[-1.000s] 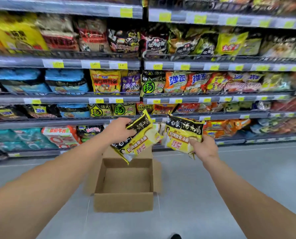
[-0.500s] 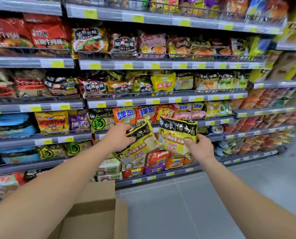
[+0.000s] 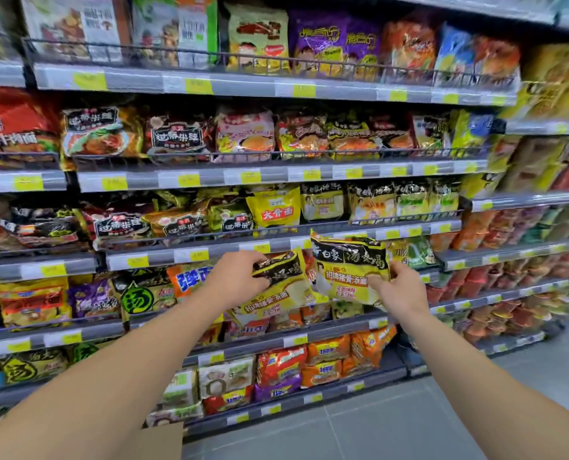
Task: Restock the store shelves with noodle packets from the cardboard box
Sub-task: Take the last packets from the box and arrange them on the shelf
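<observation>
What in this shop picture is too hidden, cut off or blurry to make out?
- Cardboard box: only a corner shows, cut off by the bottom edge and the left arm; its contents are unseen.
- Yellow price tags: print too blurred to read.
- Packet in the left hand: its top is crumpled under the fingers.
- Far-right shelf goods: smeared by blur.

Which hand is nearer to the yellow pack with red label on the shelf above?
Left. The left hand is below the yellow pack, slightly to its left; the right hand is lower and well off to its right.
</observation>
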{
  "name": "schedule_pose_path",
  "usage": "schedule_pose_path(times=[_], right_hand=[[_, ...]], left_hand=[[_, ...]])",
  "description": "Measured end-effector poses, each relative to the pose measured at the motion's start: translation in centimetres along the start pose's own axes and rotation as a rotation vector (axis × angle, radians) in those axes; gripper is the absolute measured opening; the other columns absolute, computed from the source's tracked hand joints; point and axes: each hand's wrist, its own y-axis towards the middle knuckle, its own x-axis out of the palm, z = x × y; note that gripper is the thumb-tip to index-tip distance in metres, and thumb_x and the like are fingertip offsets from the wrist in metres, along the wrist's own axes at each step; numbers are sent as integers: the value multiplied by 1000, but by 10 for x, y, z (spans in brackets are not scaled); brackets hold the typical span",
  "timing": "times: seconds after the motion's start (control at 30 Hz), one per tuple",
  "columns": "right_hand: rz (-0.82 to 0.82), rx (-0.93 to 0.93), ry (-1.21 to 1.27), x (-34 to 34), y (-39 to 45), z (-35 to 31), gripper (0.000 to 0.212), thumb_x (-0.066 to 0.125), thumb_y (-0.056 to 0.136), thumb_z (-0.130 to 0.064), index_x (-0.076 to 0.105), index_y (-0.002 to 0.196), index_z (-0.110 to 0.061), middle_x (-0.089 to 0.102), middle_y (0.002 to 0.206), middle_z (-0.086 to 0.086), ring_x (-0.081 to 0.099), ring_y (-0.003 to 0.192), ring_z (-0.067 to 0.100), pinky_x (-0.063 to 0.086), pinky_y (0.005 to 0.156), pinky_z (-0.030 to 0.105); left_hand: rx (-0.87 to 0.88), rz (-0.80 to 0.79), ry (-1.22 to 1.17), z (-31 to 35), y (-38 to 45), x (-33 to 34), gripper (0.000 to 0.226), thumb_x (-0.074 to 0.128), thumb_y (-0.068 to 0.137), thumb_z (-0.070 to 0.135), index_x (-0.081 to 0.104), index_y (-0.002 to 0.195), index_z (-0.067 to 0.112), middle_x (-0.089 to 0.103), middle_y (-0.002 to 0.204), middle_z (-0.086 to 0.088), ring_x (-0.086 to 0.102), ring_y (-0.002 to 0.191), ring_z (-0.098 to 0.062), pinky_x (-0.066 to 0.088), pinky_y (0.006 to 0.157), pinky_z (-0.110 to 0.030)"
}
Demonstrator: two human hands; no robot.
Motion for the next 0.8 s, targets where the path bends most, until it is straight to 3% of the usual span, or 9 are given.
schedule_pose_path(times=[0.07,0.17,0.3,0.33,0.43,0.5,0.57,0.7,0.8], right_hand=[[17,-29,-14,-4,35,-5,49,62,95,-22,47,137,-3,62,110,11,60,93,30,47,76,37],[78,-48,-29,-8,82,-15,40,62,95,-18,52,130,0,61,117,18,58,107,38,47,82,41],[134,-124,-70,1,145,-16,37,63,94,-22,57,126,-7,64,118,11,58,76,25,45,63,34],[140,-133,-72,3,154,-17,39,64,93,-23,56,128,-8,64,121,12,58,78,24,45,64,32],[144,-164,-87,8,193,-22,43,67,91,-22,56,130,-7,62,124,8,57,107,28,46,84,35],[134,-214,-93,13,209,-26,35,69,90,-18,60,123,-9,62,108,1,58,92,23,45,74,31],[125,-265,-77,17,231,-26,30,73,87,-17,65,115,-15,66,104,0,60,82,20,49,71,31],[70,-348,-37,29,276,-21,29,78,81,-16,67,108,-17,68,104,1,61,95,19,52,86,35],[23,-404,-28,41,308,-9,25,78,80,-13,67,102,-18,65,97,-4,59,91,16,47,77,23]], left_hand=[[23,12,7,8,32,-1,49,63,92,34,50,138,22,56,135,-2,60,99,-20,49,79,-30],[79,49,-5,18,83,-3,50,64,91,34,51,137,22,56,135,-3,59,109,-23,50,91,-35],[117,87,7,26,140,0,53,69,87,33,54,136,19,57,136,-5,52,123,-25,45,100,-37],[118,88,9,27,148,0,52,69,87,32,54,136,20,57,135,-5,52,123,-25,45,99,-36],[113,80,16,32,185,2,52,68,87,34,53,136,21,56,137,-5,51,124,-26,46,99,-38],[110,72,29,32,200,2,52,68,87,34,54,135,22,55,137,-4,50,126,-25,45,100,-38],[100,75,25,34,216,1,50,69,86,34,55,133,24,56,136,-3,51,124,-24,45,100,-37],[60,110,45,38,236,3,50,70,86,34,57,132,23,58,135,-3,54,119,-24,44,96,-35],[18,140,58,44,245,12,49,71,85,32,57,132,20,59,133,-5,56,115,-24,45,95,-34]])
